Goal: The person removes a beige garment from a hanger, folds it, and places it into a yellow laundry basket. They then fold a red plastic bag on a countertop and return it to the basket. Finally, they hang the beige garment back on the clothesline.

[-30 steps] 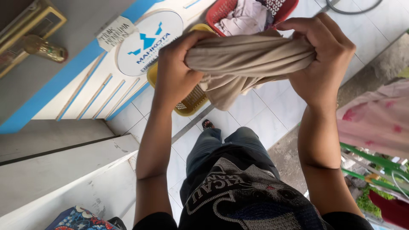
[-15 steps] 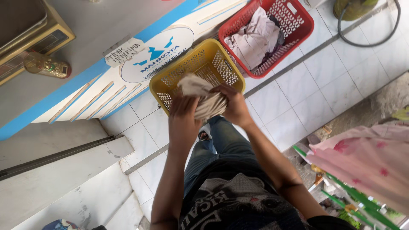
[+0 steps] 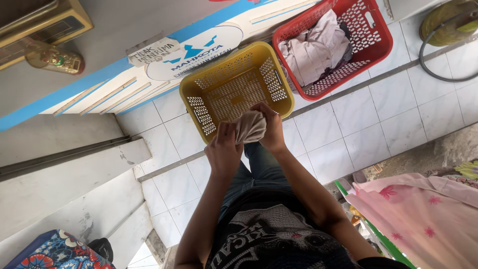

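As before, cloth over basket.

Bright, even daylight fills the view; the white floor tiles look slightly washed out. Shadows are soft and faint. Focus is sharp throughout, and straight lines bow towards the wide-angle edges

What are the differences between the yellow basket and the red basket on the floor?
The yellow basket looks empty, its perforated bottom bare, while the red basket holds pale crumpled clothes. The yellow basket lies right under the left hand and right hand, which grip a beige cloth; the red basket stands farther off. Both are perforated plastic baskets on the white tiled floor.
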